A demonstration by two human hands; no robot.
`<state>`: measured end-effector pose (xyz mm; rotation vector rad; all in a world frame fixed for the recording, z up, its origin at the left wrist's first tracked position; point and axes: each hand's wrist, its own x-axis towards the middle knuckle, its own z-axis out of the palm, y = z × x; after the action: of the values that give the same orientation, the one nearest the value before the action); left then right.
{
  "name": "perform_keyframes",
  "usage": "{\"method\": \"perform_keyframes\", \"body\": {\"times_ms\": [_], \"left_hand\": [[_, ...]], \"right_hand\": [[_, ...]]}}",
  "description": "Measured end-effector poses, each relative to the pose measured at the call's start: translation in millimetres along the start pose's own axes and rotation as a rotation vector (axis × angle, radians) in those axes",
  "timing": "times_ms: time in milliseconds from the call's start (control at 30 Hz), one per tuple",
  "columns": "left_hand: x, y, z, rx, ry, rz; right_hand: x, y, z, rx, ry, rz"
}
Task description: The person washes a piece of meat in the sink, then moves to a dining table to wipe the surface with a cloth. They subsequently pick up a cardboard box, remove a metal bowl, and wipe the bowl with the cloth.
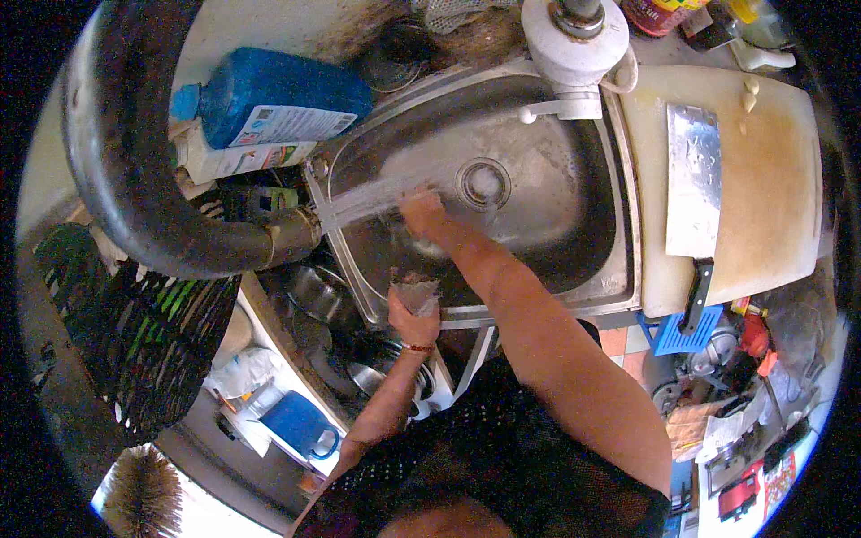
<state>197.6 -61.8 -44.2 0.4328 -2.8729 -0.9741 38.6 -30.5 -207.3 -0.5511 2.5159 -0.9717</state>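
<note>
Water runs from the end of a large curved faucet spout (296, 237) at the left into a stainless steel sink (548, 225). My right hand (425, 212) is inside the sink, by the stream and left of the drain (483, 184); it is blurred, and whether it holds anything cannot be told. Nearer my body, my left hand (414, 321), with a reddish bracelet at the wrist, is at the sink's near left rim. It grips a translucent, crumpled piece (422, 296) with a darker edge, whose kind is unclear.
Right of the sink, a cleaver (693, 181) lies on a worn cutting board (773, 202), above a blue plastic basket (686, 331). A blue bottle (289, 94) stands at the back left. Metal pots (323, 292) sit below left, near a blue mug (298, 422). A white tap fitting (572, 40) overhangs the far rim.
</note>
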Motion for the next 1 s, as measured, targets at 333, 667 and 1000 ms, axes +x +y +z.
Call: {"method": "perform_keyframes", "body": {"times_ms": [333, 667, 1000], "left_hand": [[-6.5, -13.2, 1.2, 0.016, -0.049, -0.062], [-2.0, 5.4, -5.6, -0.011, -0.057, -0.087], [0.2, 8.6, -2.4, 0.036, -0.026, -0.047]], "right_hand": [[-74.3, 90.2, -122.8, -0.48, 0.168, 0.062], [-78.1, 146.1, -143.4, 0.063, 0.338, 0.651], [-114.8, 128.6, -142.4, 0.063, 0.317, 0.706]]}}
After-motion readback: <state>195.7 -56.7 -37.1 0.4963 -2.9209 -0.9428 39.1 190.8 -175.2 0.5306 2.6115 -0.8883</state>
